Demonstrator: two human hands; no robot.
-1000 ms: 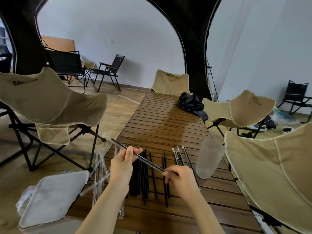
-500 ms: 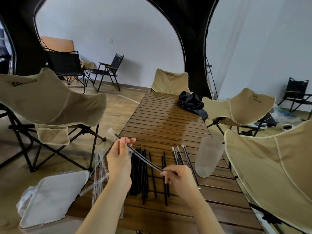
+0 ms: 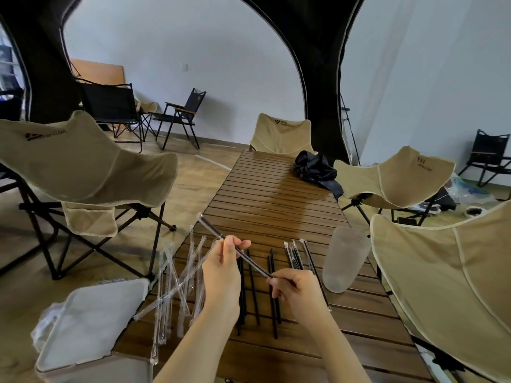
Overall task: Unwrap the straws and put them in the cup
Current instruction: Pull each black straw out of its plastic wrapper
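Step in hand: unwrapping one straw.

- The wrapped straw (image 3: 253,261) is held in the air above the near end of the table (image 3: 276,205), slanting from upper left down to lower right. The clear sleeve looks whole, and its far tip sticks out past my left hand.
- Left hand (image 3: 222,272): thumb and forefinger are pinched on the sleeve partway along, the other fingers curled loosely behind.
- Right hand (image 3: 300,293): fingertips are pinched on the lower end. I cannot tell whether they have the sleeve alone or the straw through it.
- Bare black straws (image 3: 255,297) lie side by side on the slats below my hands. A few straws in wrappers (image 3: 294,255) lie just to their right.
- Empty wrappers (image 3: 177,280) are heaped at the table's left edge, above a lidded bin (image 3: 91,316).
- The cup (image 3: 344,258), frosted, stands to the right near the table edge. No straw shows in it.

Judgement: the unwrapping is well along and the cup-filling has not begun.

Next move: the sleeve must open at one end, by a tear or by pushing the straw through. Then the hands pull apart along the straw's line, to avoid bending it.
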